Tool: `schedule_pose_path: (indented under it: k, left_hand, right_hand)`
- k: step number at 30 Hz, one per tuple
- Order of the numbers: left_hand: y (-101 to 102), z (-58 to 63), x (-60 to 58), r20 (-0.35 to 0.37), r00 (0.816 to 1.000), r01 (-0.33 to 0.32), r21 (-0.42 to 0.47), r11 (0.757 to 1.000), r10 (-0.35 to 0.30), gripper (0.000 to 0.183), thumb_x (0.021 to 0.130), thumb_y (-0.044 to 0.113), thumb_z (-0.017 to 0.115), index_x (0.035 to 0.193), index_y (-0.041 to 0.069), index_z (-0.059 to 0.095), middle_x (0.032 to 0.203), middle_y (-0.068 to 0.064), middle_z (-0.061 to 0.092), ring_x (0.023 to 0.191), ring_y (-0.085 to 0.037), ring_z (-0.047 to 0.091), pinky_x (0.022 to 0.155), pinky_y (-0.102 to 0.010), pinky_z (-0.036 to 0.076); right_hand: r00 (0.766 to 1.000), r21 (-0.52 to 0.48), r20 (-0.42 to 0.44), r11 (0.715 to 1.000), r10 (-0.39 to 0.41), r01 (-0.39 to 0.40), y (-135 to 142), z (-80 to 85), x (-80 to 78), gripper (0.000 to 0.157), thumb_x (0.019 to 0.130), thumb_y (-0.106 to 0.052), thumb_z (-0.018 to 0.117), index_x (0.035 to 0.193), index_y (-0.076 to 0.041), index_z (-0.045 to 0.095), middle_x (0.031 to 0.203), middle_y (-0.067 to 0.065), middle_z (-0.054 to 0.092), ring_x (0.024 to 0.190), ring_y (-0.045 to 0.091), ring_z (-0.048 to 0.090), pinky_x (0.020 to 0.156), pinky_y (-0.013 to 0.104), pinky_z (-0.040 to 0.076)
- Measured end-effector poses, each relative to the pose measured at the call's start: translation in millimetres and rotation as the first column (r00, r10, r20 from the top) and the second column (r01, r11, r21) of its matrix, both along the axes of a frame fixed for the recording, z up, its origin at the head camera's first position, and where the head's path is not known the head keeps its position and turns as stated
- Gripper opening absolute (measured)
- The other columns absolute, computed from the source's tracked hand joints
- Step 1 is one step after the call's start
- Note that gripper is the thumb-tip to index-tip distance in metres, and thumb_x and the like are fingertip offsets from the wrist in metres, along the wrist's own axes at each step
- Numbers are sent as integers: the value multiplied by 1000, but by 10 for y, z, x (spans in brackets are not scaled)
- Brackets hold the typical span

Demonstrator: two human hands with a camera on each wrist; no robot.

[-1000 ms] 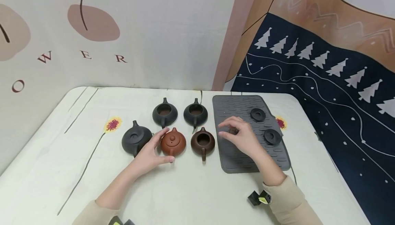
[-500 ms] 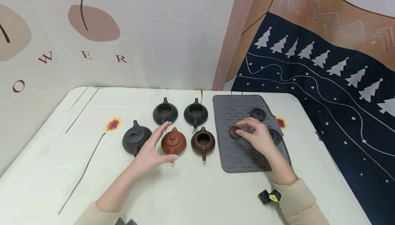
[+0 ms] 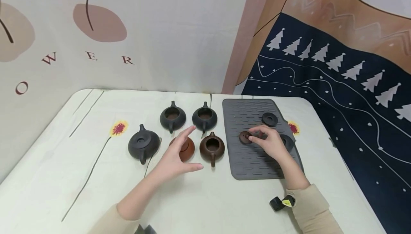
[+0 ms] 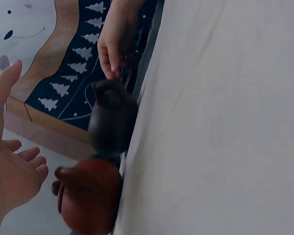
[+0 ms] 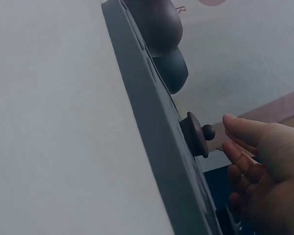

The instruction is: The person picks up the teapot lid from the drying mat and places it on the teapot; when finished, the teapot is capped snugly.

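My right hand (image 3: 270, 144) hovers beside a small dark brown teapot lid (image 3: 243, 137), which lies knob up on the grey mat (image 3: 236, 164). In the right wrist view, thumb and fingers (image 5: 240, 128) are parted and stand just off the lid's knob (image 5: 209, 131). My left hand (image 3: 173, 161) is spread, thumb apart, over the table in front of a reddish-brown teapot (image 3: 188, 151), partly hiding it. The left wrist view has that hand (image 4: 12, 171) apart from the red teapot (image 4: 92, 196). Right of it stands a lidless dark brown teapot (image 3: 208, 152).
Two lidless black teapots (image 3: 172, 117) (image 3: 204, 118) stand in the back row. A lidded black teapot (image 3: 143, 144) is at the left. Two black lids (image 3: 269, 119) (image 3: 287, 142) lie on the mat's right side, the nearer partly behind my right hand.
My right hand has shifted right from over the brown lid, uncovering it, then its fingertips have come near the knob. My left hand has moved right, from around the red teapot to its front.
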State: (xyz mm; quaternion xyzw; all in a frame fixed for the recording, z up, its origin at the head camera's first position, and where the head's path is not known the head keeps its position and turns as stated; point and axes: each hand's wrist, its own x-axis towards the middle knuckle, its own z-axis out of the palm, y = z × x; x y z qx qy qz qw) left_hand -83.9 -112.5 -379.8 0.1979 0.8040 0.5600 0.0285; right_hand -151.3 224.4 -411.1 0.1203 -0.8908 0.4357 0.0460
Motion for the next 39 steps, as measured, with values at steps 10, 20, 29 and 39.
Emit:
schedule_pose_path:
  k: [10,20,29,39]
  left_hand:
    - [295,-75,-58,44,999,30,-2,1000,-30,104,69,23,88,152,22,25,154,4,25,140,-15,21,109,-48,26]
    - [468,-137,-96,106,994,5,-7,1000,-4,100,73,19,85,152,22,25,154,5,24,138,-12,25,109,-45,26]
    - [525,-238,-111,125,992,10,43,999,-16,100,74,17,84,152,10,22,157,-7,18,141,-18,20,111,-46,23]
    - [562,-382,-114,139,990,-21,44,999,15,99,77,19,81,153,11,19,158,-8,12,142,-21,14,111,-46,22]
  right_hand:
    - [1000,-11,-12,1000,-1,1,-8,-114,-34,23,83,-10,75,106,-7,72,102,6,65,81,21,51,64,30,43]
    - [999,14,-43,1000,-24,24,-39,-157,-23,22,83,-10,76,104,-7,72,104,6,64,83,20,53,69,33,44]
    - [998,7,-60,1000,-26,27,-55,-167,-21,17,83,-10,76,100,-7,74,103,5,64,83,20,52,69,32,43]
    - [996,-6,-84,1000,-25,24,-48,-178,-17,16,82,-8,76,98,-7,74,102,5,64,82,20,53,68,31,44]
